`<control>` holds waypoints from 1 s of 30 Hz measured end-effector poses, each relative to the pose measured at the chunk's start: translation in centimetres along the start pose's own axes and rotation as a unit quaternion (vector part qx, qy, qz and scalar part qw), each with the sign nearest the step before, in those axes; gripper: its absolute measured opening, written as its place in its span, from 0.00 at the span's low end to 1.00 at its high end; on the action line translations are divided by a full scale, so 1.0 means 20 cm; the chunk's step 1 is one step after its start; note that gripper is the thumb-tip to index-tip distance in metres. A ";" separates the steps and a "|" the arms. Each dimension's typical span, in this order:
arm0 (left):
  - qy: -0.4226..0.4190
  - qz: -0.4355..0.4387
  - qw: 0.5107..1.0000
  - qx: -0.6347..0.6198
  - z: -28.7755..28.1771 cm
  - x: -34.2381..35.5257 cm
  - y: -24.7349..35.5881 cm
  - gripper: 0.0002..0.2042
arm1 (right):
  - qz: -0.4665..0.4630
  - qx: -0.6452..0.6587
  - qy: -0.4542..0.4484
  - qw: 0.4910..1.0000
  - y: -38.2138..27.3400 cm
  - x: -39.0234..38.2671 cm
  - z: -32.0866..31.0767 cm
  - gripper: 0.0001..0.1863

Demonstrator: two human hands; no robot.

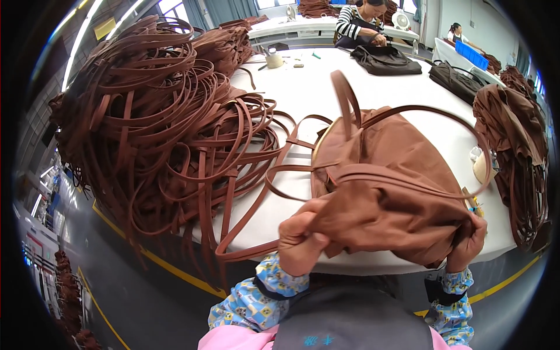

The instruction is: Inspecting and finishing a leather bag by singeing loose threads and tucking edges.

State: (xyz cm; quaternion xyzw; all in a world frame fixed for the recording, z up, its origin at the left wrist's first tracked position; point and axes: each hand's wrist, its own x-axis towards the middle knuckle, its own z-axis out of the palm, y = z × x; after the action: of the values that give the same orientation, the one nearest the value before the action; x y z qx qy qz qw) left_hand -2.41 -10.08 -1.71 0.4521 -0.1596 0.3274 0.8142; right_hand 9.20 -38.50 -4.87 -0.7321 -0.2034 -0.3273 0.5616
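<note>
A soft brown bag point(396, 157) with long strap handles lies over the front part of the white table, its near side lifted in both hands. My left hand point(302, 238) is closed on the left corner of the brown fabric, thumb on top. At the bag's right edge, my right hand point(468, 242) grips the fabric, fingers curled around it. One strap point(345, 96) loops upward above the bag, and another arcs to the right. A zipper edge point(318, 146) shows on the bag's left side. The fabric hides some of the fingertips.
Left is a high heap of brown straps and bags point(157, 128), spilling toward the brown bag. More brown pieces point(513, 134) hang over the right edge. A cream thread cone point(482, 166) stands nearby. Across the white table point(303, 76), a person point(361, 26) works behind a black bag point(385, 59).
</note>
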 end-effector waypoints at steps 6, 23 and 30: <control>0.170 -0.239 0.953 0.083 -0.26 -0.41 -0.13 0.19 | -0.324 -0.127 -0.054 0.936 -0.24 0.22 0.12 0.07; 0.266 -0.078 0.747 0.605 -1.30 -0.02 0.67 0.19 | -0.085 0.073 -0.399 0.910 -0.39 0.18 0.14 0.09; 0.361 -0.128 0.808 0.447 -0.82 -0.38 0.67 0.16 | 0.051 -0.024 -0.368 0.928 0.07 0.46 0.47 0.22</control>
State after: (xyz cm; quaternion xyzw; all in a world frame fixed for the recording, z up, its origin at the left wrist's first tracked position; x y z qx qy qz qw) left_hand -17.56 5.76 -6.29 0.6319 0.3690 0.3951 0.5554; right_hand 19.06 -30.53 -0.81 -0.8240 -0.3500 -0.0109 0.4455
